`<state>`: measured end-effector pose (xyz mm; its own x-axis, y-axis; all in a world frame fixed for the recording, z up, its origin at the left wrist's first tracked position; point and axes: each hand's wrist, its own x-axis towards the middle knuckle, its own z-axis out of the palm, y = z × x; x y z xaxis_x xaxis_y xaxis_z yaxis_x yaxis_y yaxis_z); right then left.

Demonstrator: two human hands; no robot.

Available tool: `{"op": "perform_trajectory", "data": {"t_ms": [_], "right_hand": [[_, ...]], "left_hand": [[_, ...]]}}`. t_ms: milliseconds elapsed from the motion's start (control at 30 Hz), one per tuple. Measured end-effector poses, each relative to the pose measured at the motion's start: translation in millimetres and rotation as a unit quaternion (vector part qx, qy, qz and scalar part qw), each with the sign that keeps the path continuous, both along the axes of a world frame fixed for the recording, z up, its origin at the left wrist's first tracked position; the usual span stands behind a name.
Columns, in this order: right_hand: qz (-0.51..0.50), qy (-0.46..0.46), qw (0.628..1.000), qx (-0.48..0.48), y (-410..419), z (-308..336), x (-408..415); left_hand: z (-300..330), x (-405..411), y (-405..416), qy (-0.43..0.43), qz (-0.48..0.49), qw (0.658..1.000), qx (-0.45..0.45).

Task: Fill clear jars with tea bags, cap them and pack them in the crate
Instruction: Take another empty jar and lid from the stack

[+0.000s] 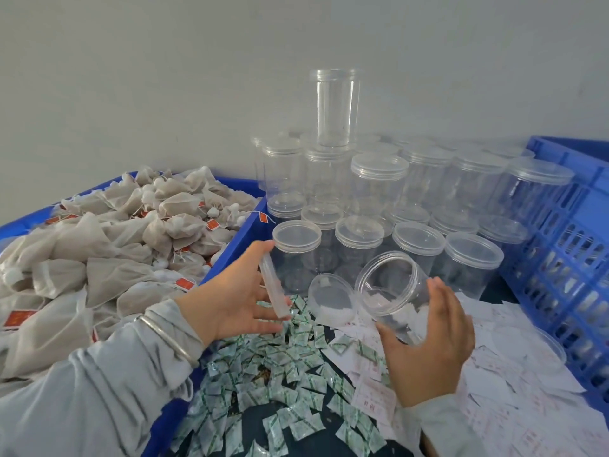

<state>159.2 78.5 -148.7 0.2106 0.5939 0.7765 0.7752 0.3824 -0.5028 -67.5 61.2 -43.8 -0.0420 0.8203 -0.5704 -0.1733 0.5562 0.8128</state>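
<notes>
Right hand [428,344] cups tilted open jar [392,285]; left hand [237,291] holds lid [273,288].

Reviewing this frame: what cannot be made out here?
Head view only:
- Print on the paper slips: too small and blurred to read.
- Rear jars in the stack: hidden behind the front rows, uncountable.
- Blue crate: cut off by the right edge; its contents are unclear.
- Lid in the left hand: edge-on, motion-blurred.
- Open jar held by the right hand: its base is hidden by fingers.
</notes>
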Motion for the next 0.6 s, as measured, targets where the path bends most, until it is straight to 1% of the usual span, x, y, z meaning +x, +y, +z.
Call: {"op": "perform_trajectory", "data": {"t_ms": [100,133,267,367,467,600], "right_hand": [[0.025,-0.002,1.000,0.003,-3,-2,-6],[0.034,-0.008,0.999,0.008,-4,-3,-8],[0.071,-0.009,0.997,0.011,-10,-2,-14],[0.081,0.002,0.997,0.008,-13,1,-16],[0.091,0.015,0.996,0.003,-14,2,-17],[0.100,0.017,0.995,-0.006,-15,1,-18]], "left_hand": [[-3,-3,5,0.036,0.015,0.999,0.010],[-5,-4,6,0.034,0.028,0.999,0.015],[-7,-6,10,-0.033,0.092,0.995,0.027],[-10,-7,12,-0.078,0.102,0.992,0.017],[-13,-8,12,-0.075,0.116,0.990,0.004],[-12,-5,9,-0.077,0.112,0.991,-0.010]]}}
